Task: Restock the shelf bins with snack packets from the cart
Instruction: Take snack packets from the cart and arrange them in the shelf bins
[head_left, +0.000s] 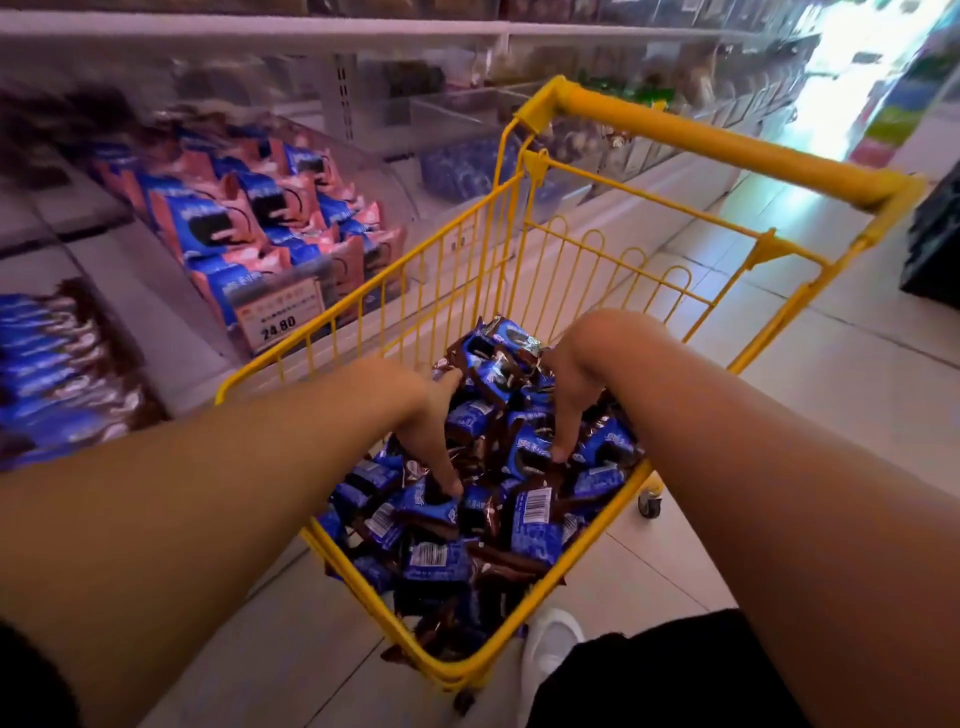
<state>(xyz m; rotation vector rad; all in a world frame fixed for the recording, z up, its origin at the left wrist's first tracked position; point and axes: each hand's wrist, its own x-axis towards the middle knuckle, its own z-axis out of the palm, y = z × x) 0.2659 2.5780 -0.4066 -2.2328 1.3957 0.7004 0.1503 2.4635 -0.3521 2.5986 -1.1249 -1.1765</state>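
Blue snack packets (535, 530) in cart (691, 140), bunch gripped between both hands (498, 395).

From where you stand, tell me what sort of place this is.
Most likely a shop's snack aisle: clear shelf bins filled with packets, a price tag reading 24.80 on one bin, and a yellow cart loaded with blue snack packets.

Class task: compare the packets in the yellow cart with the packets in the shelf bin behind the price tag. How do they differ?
Cart packets are blue and dark brown; bin packets are blue and pink. Cart packets lie jumbled, with both hands among them; bin packets stand in rows, untouched. Both show a dark round biscuit.
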